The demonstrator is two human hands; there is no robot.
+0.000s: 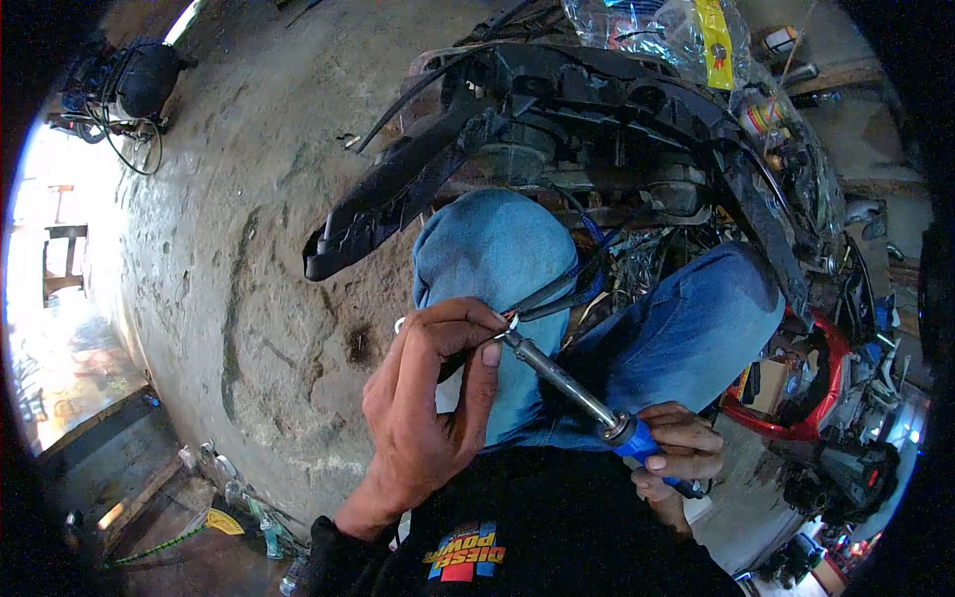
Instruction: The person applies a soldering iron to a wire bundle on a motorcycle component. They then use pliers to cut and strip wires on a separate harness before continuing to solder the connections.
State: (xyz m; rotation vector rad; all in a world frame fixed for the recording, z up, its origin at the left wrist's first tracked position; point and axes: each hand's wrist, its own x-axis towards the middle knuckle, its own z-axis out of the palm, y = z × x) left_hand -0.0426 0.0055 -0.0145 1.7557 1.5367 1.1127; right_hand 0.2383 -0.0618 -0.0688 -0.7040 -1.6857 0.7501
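Note:
My right hand (678, 450) grips the blue handle of a soldering iron (565, 384), whose metal shaft points up and left. The iron's tip meets the bared end of a thin wire (511, 321) above my knee. Pinched together at that same spot are the fingertips of my left hand (430, 393), closed on the wire end; part of it is hidden behind the fingers. A dark sheathed cable (549, 293) runs from this point up and right towards a bundle of wires.
A large black plastic frame part (398, 199) arches beyond my knees, over greasy metal parts. Clear plastic bags (647, 30) lie behind it. To the right is a red plastic part (831, 373) among clutter. A black machine with a hose (144, 85) stands far left on the concrete floor (269, 179).

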